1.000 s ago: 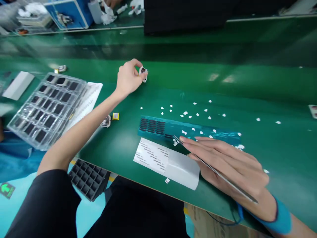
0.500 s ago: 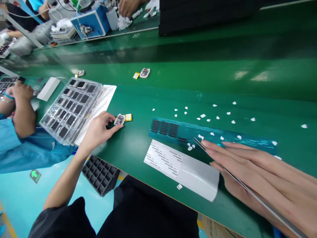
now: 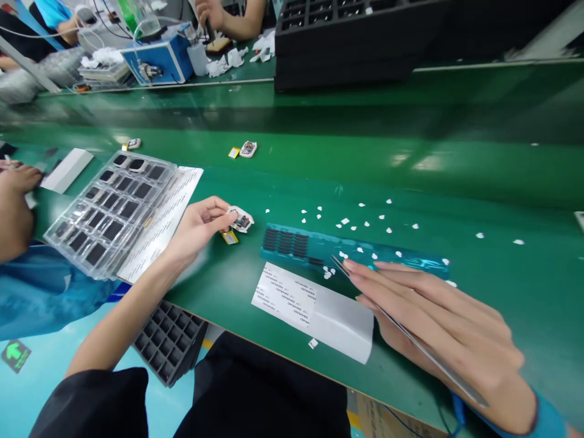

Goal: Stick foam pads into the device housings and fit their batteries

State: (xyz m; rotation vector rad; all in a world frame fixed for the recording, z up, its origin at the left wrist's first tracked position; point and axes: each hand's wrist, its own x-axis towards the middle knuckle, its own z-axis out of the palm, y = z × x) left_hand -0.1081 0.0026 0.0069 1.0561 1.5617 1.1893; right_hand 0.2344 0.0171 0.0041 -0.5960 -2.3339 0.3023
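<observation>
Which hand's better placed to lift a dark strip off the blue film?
Likely the right hand: it holds tweezers, tips close to the nearest dark strip on the blue film. The left hand is farther off, left of the film, occupied with a white device.

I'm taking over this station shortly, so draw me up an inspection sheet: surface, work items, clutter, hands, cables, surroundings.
Surface: green bench, shiny, with light reflections.
Work items: white device with a yellow piece beside it; second device farther back; blue strip bearing rows of dark pieces.
Clutter: small white stickers scattered on and around the strip; printed sheet in front.
Hands: left hand grips the white device; right hand holds tweezers.
Cables: blue cord near the right wrist.
Surroundings: clear tray of dark-faced items at left; black tray below the bench edge; blue box behind; another person's arm at far left.
</observation>
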